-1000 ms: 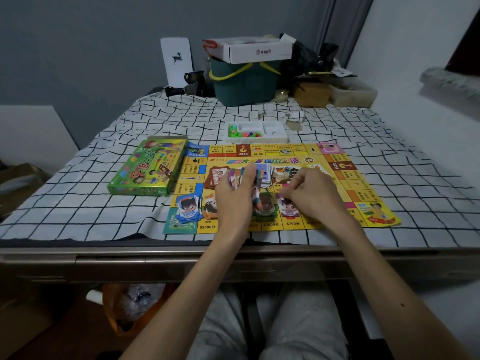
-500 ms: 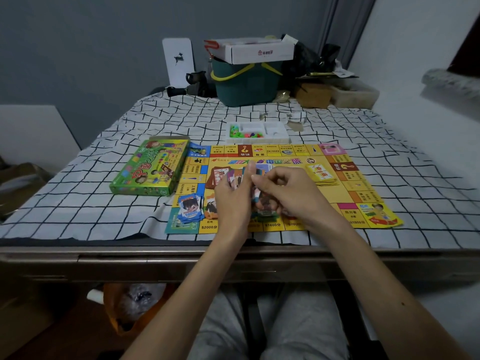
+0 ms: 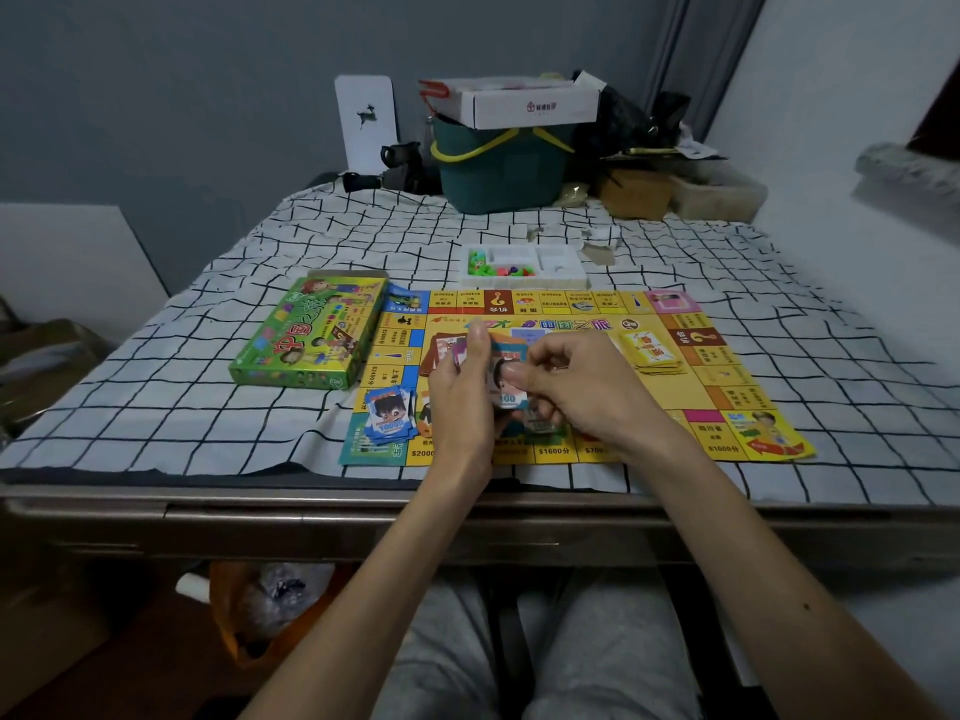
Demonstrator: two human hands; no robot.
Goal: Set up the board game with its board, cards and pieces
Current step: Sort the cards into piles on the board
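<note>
Two hands meet over the one board (image 3: pixel 722 379), flat on the checked cloth (image 3: pixel 156 407): our left hand (image 3: pixel 460 407) curls its fingers round a stack of notes (image 3: pixel 506 356), and our right hand (image 3: pixel 584 392) pinches the front note (image 3: pixel 508 397), marked "100", between thumb and forefinger. We count two piles clear of our hands on the board, blue notes (image 3: pixel 389 418) printed "10000" at the near left and yellow cards (image 3: pixel 652 350) at the right; edge squares read "$2000" and "$1600". One green box (image 3: pixel 311 340) lies just left of it, one white tray (image 3: pixel 566 262) of coloured pieces (image 3: pixel 498 270) just beyond.
</note>
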